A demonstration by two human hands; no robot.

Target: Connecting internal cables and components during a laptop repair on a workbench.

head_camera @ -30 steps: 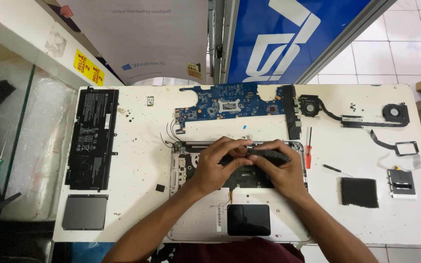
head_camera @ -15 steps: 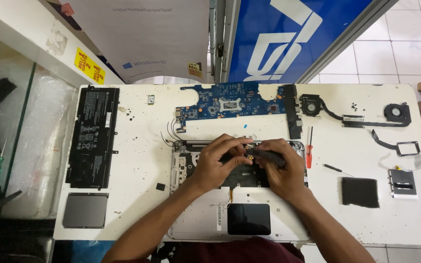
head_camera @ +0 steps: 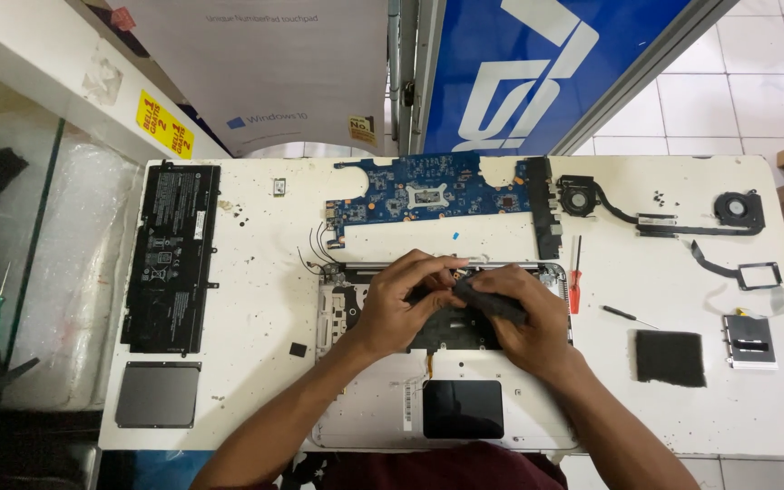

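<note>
The dark flat piece (head_camera: 492,299) sits in my two hands over the upper part of the open laptop shell (head_camera: 356,399), which lies at the middle of the desk's near edge. My right hand (head_camera: 524,322) has its grip closed round the piece's right end, fingers wrapped over the top, while my left hand (head_camera: 401,304) pinches its left end between thumb and fingertips; neither grip is open at all. To do this well I judge I should keep the piece level and low over the shell, work it with small even pulls from both ends, and not twist it, since a thin part like this would likely bend or tear. The orange ribbon cable (head_camera: 428,361) just below my hands, above the black touchpad (head_camera: 463,408), looks easy to snag, so I mind my wrists. Small loose screws lie scattered on the desk (head_camera: 256,299), and I should not sweep them with a forearm. The blue mainboard (head_camera: 428,195) lies toward the far edge, the battery (head_camera: 172,256) along the left edge, and the red screwdriver (head_camera: 575,272) just right of the shell.
</note>
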